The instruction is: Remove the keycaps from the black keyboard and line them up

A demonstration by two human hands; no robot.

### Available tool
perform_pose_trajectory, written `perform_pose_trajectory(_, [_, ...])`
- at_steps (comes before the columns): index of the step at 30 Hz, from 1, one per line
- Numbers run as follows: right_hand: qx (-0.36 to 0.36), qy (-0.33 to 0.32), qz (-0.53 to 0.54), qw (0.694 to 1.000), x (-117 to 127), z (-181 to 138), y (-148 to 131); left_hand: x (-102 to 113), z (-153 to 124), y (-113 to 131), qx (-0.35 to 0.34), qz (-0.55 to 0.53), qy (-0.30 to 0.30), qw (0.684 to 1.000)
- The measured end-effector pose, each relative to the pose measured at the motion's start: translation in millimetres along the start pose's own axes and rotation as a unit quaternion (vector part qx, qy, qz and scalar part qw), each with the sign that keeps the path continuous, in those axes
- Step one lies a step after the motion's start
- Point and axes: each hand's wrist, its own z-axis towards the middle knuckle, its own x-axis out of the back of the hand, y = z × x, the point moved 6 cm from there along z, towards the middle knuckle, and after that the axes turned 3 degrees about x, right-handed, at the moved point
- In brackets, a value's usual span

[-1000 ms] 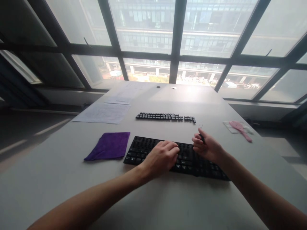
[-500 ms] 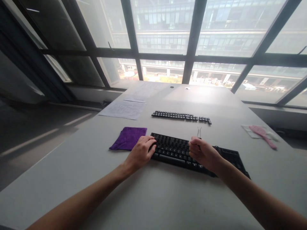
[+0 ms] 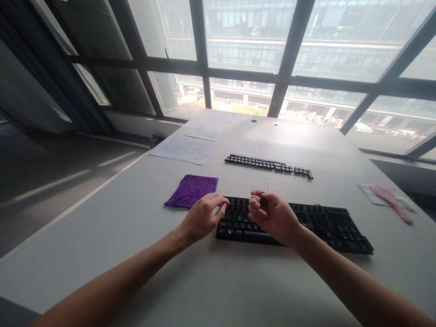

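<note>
Reaching across the grey table [image 3: 102, 236] from the near edge, both bare forearms converge on the black keyboard [image 3: 323, 225], which lies flat and slightly skewed, its right end nearer to me than its left. I see the left hand [image 3: 201, 217] at the keyboard's left end, its fingers loosely curled with the fingertips [image 3: 223, 203] touching or just above the corner keys; they enclose nothing I can make out. The right hand [image 3: 272, 215] hovers over the left-centre keys, its thumb and forefinger pinched shut on a small wire keycap puller [image 3: 265, 190], whose dark grip sits between the fingers while two thin wire loops stand up out of the fist. Whether the puller touches any key I cannot tell.

Just left of the keyboard, a purple cloth [image 3: 192, 190] lies flat, apart from the left hand. Farther back, a row of loose black keycaps [image 3: 267, 164] runs parallel to the keyboard. At the right edge a pink brush [image 3: 390, 202] rests on a pale sheet. Printed papers [image 3: 184, 149] occupy the far left of the table, below the dark-framed window [image 3: 286, 77].
</note>
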Motion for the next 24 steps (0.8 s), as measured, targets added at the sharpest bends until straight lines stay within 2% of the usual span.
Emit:
perform_pose_trajectory(6, [-0.062,-0.050,0.052,0.995,-12.1,12.9,26.3,-6.0,-12.2,0.1,-0.020,-0.026,-0.022,0.999])
perform_pose_trajectory(11, [-0.103,-0.053,0.105,0.988,-14.4,14.6,37.6,-5.0,-16.8,-0.7,-0.022,-0.028,-0.035,0.999])
perform_pose_trajectory(18, [-0.120,-0.049,0.130,0.983,-15.8,10.5,40.6,-7.1,-15.1,-10.8,-0.001,-0.057,-0.088,0.994])
perform_pose_trajectory(24, [-0.096,-0.036,0.115,0.988,-12.0,11.8,34.3,-12.0,-14.5,-24.0,0.063,-0.114,-0.128,0.983])
